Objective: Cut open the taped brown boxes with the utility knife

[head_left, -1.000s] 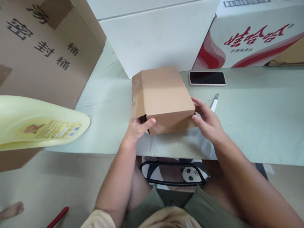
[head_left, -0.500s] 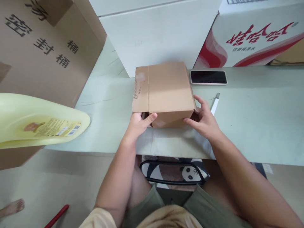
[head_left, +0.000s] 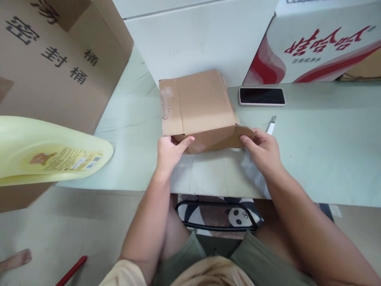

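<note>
A small brown cardboard box (head_left: 205,101) rests on the pale green table in front of me, its left end flap standing out. My left hand (head_left: 172,153) grips the near left corner, thumb on the front face and fingers hidden inside or under the flap. With thumb and fingers, my right hand (head_left: 263,151) pinches a flap at the near right corner and holds it outward. Just beyond that hand lies a utility knife (head_left: 271,125) with a white handle, partly covered by my fingers.
Behind the box stands a big white carton (head_left: 196,47); a red-and-white carton (head_left: 321,51) is at right. A phone (head_left: 262,96) lies near them. A large brown carton (head_left: 59,67) and a yellow bottle (head_left: 53,153) are at left. A person's foot (head_left: 18,260) shows at lower left.
The box has turned slightly and shifted left and away. My right hand has gone from the open spread on the box's right side to pinching its right flap, now pulled outward.
</note>
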`<action>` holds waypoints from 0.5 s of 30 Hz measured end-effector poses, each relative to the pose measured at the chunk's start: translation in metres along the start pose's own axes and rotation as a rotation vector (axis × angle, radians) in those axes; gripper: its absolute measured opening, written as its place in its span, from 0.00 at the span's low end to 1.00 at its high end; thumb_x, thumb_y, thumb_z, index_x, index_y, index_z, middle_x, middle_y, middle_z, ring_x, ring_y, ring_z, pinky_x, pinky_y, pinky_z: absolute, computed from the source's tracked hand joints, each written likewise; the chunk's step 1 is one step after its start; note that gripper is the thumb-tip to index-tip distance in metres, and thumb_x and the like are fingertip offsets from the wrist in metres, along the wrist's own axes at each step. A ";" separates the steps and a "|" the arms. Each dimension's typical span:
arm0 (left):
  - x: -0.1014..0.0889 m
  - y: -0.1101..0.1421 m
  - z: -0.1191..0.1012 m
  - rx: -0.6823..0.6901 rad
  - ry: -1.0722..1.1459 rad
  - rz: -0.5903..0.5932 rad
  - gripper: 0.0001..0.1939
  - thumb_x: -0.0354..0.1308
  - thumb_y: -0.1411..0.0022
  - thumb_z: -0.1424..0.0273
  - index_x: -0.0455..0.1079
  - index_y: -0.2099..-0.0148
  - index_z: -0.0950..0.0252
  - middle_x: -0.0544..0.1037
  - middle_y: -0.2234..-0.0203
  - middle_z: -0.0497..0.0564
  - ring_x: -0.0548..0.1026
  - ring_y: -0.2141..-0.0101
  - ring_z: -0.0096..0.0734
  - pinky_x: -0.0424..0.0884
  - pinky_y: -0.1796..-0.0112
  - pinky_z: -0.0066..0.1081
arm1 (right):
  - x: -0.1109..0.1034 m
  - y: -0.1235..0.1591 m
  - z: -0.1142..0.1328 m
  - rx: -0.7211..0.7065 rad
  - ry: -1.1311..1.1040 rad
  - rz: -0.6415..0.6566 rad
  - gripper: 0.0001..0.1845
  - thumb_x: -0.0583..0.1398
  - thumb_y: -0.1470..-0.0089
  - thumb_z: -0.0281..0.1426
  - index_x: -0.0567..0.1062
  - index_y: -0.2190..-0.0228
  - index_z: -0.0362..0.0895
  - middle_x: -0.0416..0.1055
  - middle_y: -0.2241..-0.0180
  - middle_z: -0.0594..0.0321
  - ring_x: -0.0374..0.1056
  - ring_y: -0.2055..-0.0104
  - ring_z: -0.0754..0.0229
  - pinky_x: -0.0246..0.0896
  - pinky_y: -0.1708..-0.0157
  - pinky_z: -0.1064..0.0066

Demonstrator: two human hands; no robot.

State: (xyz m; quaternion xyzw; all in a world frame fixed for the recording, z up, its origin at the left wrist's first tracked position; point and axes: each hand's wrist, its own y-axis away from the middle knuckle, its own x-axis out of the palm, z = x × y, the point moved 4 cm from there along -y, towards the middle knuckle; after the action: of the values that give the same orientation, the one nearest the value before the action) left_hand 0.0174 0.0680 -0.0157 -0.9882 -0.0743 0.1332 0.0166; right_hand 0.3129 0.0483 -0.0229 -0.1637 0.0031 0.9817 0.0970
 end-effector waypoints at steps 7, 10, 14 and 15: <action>-0.007 -0.001 -0.001 0.042 0.272 -0.193 0.32 0.61 0.39 0.37 0.77 0.55 0.62 0.85 0.56 0.58 0.84 0.52 0.46 0.80 0.50 0.41 | 0.004 0.000 -0.011 -0.015 -0.253 0.015 0.14 0.63 0.44 0.45 0.65 0.68 0.51 0.62 0.73 0.67 0.61 0.73 0.59 0.59 0.72 0.66; -0.008 -0.003 -0.004 -0.005 0.400 -0.195 0.24 0.63 0.39 0.43 0.74 0.59 0.59 0.85 0.61 0.53 0.85 0.58 0.43 0.82 0.56 0.38 | 0.008 0.000 -0.018 0.001 -0.309 0.096 0.21 0.58 0.41 0.50 0.64 0.50 0.55 0.72 0.64 0.64 0.73 0.63 0.53 0.69 0.63 0.60; -0.007 -0.004 -0.010 -0.093 0.413 -0.059 0.23 0.72 0.45 0.47 0.72 0.63 0.60 0.79 0.75 0.47 0.77 0.79 0.29 0.73 0.78 0.27 | 0.005 0.002 -0.010 -0.126 -0.224 0.088 0.37 0.59 0.40 0.54 0.57 0.35 0.57 0.76 0.49 0.55 0.76 0.48 0.46 0.74 0.50 0.51; -0.006 -0.004 -0.011 -0.118 0.417 -0.007 0.25 0.72 0.47 0.46 0.73 0.63 0.60 0.78 0.77 0.46 0.73 0.83 0.26 0.68 0.83 0.26 | 0.002 0.003 -0.007 -0.154 -0.205 0.066 0.38 0.59 0.40 0.55 0.59 0.34 0.57 0.76 0.48 0.55 0.76 0.47 0.45 0.74 0.49 0.50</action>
State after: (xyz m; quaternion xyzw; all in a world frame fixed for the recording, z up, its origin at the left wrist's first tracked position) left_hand 0.0144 0.0709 -0.0029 -0.9933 -0.0801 -0.0788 -0.0258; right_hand 0.3125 0.0459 -0.0303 -0.0695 -0.0769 0.9933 0.0516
